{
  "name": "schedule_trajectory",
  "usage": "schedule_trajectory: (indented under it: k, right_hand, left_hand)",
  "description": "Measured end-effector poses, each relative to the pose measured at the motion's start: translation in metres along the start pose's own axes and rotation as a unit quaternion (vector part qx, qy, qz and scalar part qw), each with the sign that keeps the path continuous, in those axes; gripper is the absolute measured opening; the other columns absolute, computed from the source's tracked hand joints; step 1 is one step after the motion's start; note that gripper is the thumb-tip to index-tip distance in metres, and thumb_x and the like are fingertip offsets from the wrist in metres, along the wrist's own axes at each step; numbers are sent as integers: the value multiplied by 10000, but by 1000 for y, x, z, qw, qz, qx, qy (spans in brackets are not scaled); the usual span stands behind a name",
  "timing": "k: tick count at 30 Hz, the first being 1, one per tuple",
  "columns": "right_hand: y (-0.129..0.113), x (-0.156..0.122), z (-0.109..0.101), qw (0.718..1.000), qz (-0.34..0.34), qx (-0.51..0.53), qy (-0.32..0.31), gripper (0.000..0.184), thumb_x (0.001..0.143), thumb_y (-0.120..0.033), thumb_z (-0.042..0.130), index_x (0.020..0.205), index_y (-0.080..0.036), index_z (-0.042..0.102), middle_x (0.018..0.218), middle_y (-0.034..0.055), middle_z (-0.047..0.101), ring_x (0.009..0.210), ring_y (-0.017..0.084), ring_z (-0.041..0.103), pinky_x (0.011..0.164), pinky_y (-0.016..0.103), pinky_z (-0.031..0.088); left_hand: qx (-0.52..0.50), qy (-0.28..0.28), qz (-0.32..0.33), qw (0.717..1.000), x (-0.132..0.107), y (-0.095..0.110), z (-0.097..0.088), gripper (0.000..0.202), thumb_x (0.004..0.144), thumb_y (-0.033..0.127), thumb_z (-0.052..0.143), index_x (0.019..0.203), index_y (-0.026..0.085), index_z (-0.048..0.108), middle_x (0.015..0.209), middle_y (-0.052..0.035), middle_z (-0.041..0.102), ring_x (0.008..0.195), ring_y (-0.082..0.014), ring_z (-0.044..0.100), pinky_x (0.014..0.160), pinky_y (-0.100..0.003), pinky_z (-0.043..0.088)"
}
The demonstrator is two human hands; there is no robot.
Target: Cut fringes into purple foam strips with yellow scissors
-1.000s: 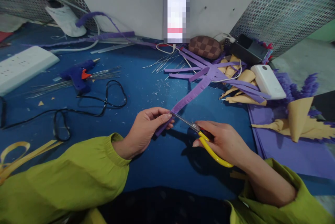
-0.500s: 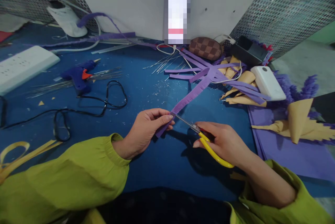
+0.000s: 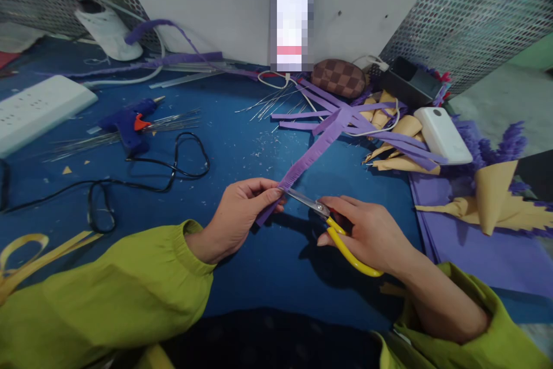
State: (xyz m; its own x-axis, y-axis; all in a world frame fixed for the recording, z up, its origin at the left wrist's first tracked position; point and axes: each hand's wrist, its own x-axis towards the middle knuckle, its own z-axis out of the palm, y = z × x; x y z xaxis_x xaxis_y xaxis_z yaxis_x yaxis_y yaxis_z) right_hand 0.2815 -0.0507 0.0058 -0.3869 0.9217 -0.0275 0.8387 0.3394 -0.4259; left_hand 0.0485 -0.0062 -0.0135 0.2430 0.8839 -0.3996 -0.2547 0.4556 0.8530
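The left hand (image 3: 244, 213) pinches a purple paper strip (image 3: 309, 156) between thumb and fingers, the fringed length stretching away beyond both hands. The right hand (image 3: 367, 234) grips yellow-handled scissors (image 3: 320, 208), their tips at the strip just beside the left thumb. A blue glue gun (image 3: 127, 121) lies beyond and left of the left hand

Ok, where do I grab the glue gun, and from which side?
Likely best by its handle, from the near side: the glue gun lies flat, handle pointing towards the person, nozzle away and to the right. Thin wires lie either side of it. The left hand is nearer but is pinching the purple strip.
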Motion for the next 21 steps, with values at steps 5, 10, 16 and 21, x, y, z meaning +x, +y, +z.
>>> schedule_trajectory:
  k: [5,10,16,21]
  right_hand:
    - [-1,0,-1,1000,-2,2,-9,537,863,-642,533,1149,-198,633,802,43,675,598,148,591,560,248,389]
    - [-1,0,-1,999,3,19,-30,494,877,-613,536,1138,-203,627,856,52,688,676,164,627,611,256,418]
    - [-1,-1,0,999,3,43,-25,489,892,-615,509,1112,-197,633,839,59,692,671,158,623,599,246,415]
    - [-1,-1,-1,998,8,54,-37,481,892,-614,511,1092,-196,639,828,52,687,669,157,617,602,246,407]
  left_hand:
    - [11,-6,-1,1000,1,0,0,161,693,294,816,766,171,742,663,10,690,597,-83,622,577,-160,488]
    - [27,2,-3,1000,0,0,0,171,686,301,817,760,169,738,673,5,696,595,-92,623,589,-179,499]
    - [30,7,-5,1000,0,0,1,191,669,307,824,751,161,733,670,-3,698,590,-105,631,606,-204,519]
    - [22,8,-10,1000,0,0,1,175,666,285,823,738,157,728,664,-5,700,585,-105,636,607,-206,525]
